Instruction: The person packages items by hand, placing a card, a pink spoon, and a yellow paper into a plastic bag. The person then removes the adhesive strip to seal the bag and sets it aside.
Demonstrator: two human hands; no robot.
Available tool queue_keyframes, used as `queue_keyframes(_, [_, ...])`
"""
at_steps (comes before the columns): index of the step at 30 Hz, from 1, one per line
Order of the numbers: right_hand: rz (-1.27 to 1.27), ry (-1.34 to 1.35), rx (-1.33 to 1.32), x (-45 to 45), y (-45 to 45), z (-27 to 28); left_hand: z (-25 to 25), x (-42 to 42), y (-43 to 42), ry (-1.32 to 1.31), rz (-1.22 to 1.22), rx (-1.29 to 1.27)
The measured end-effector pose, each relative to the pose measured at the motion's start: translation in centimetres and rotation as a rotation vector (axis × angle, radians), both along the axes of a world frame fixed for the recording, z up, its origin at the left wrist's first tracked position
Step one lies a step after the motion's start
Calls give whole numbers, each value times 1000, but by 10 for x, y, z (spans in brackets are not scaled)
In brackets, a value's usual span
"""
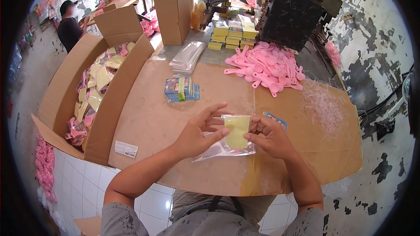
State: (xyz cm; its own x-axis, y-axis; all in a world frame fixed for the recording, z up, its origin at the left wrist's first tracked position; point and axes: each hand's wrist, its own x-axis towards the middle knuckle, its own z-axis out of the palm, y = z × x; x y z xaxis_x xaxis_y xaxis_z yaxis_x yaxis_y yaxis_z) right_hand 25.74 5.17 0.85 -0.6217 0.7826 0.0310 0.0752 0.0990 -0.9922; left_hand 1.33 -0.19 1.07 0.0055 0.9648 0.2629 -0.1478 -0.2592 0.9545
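Note:
A pale yellow card (236, 133) sits upright in a small clear plastic bag, held up over the cardboard-covered table. My left hand (202, 127) grips the left edge, its thumb in front and its fingers partly hidden behind. On the other side, my right hand (272, 139) pinches the bag and card between thumb and fingers. Flat beneath them lie more clear plastic bags (214, 150). Beside my right hand, a few blue printed cards (276, 120) lie partly hidden. Farther off is a banded stack of blue printed cards (180, 89).
A heap of pink plastic spoons (269, 66) lies at the back right, near shredded clear plastic (324, 107). An open carton (124, 87) of packed bags stands at left. Behind are a stack of clear bags (187, 56), yellow card stacks (234, 30) and a co-worker (70, 26).

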Motion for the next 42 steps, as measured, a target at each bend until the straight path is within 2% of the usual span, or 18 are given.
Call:
queue_keyframes(3, [66, 87, 24, 1, -3, 22, -11, -18, 3, 258, -236, -96])
queue_keyframes(6, [-67, -89, 251, 14, 3, 36, 8, -43, 10, 225, -275, -288])
queue_keyframes(8, [-144, -232, 368, 31, 15, 35, -7, -69, 21, -41, 238, -39])
queue_keyframes(10, [-250, -357, 499, 42, 22, 33, 46, -72, 28, -702, 439, 158])
queue_keyframes(13, [-376, -561, 748, 56, 31, 29, 17, -80, 36, -515, 340, 79])
queue_keyframes(15, [-364, -753, 944, 71, 38, 19, -5, -63, 32, 120, 219, 53])
queue_keyframes(16, [-344, -810, 892, 76, 39, 14, -9, -52, 27, 425, 116, 27])
queue_keyframes(18, [-315, -929, 784, 84, 38, 7, -23, -27, 20, 800, 43, 274])
queue_keyframes(21, [-323, -847, 500, 85, 48, 2, -34, -11, 14, 1075, 49, 394])
queue_keyframes(24, [-370, -732, 484, 82, 46, 4, -34, -15, 17, 938, -25, 271])
queue_keyframes(27, [-366, -696, 713, 81, 46, 6, -31, -15, 18, 739, -58, 78])
queue_keyframes(28, [-341, -675, 617, 80, 44, 11, -30, -15, 18, 657, -63, 0])
queue_keyframes(30, [-290, -632, 427, 79, 39, 27, -30, -16, 18, 673, -23, 3])
queue_keyframes(36, [16, -155, 336, 46, 19, 12, -32, -14, 20, 725, -3, 56])
queue_keyframes(39, [213, -152, 454, 18, 9, 6, -32, -14, 19, 660, -9, 92])
queue_keyframes(42, [175, -365, 441, 13, 5, -3, -32, -16, 20, 589, -38, -18])
